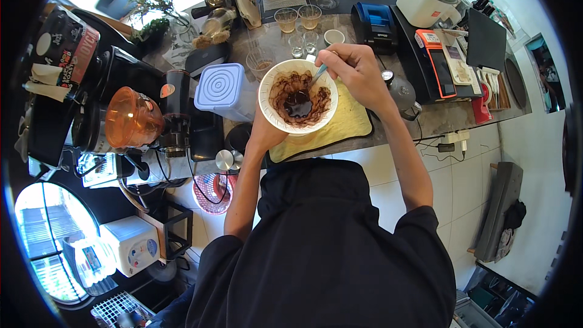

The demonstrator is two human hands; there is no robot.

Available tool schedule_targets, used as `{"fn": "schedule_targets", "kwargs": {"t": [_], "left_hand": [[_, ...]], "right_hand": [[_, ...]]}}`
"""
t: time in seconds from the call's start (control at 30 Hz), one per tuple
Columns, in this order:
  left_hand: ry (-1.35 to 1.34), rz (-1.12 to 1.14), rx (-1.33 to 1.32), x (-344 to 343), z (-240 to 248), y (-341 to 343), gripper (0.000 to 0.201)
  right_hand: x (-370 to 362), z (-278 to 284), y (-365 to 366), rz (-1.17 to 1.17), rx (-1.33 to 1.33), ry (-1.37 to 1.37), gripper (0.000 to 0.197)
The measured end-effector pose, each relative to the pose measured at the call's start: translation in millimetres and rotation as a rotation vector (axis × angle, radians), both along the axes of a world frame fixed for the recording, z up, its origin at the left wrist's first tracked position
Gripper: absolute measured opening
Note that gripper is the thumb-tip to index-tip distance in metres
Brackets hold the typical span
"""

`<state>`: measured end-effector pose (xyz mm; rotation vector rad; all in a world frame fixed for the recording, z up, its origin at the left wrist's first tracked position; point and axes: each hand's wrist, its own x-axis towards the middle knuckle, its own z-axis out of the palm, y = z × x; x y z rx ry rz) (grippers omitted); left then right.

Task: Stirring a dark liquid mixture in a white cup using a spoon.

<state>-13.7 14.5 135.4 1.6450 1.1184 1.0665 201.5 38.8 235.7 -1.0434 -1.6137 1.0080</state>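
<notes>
Basically, L hand (271, 132) held the white cup (265, 101) by its side, fingers mostly hidden behind it, so couldn't tell how far round they went. R hand (359, 74) had thumb & fingertips pinched on the spoon (318, 74), lower end in dark mix (298, 105). Cup was over the mat (353, 123), nr the counter's (388, 128) front edge; tub (218, 87) sat toward L end, shot glasses (296, 47) toward back edge.
</notes>
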Motion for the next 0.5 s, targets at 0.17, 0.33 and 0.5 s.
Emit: {"fn": "schedule_targets", "kwargs": {"t": [0.17, 0.33, 0.5], "left_hand": [[0.031, -0.012, 0.004, 2, 5, 0, 0.098], [0.000, 0.023, -0.046, 3, 6, -2, 0.102], [0.001, -0.018, -0.038, 3, 12, -1, 0.102]], "right_hand": [[5, -11, 2, -0.029, -0.106, 0.157, 0.026], [6, 12, -1, -0.031, -0.064, 0.230, 0.026], [5, 24, -2, -0.026, 0.059, 0.073, 0.024]]}}
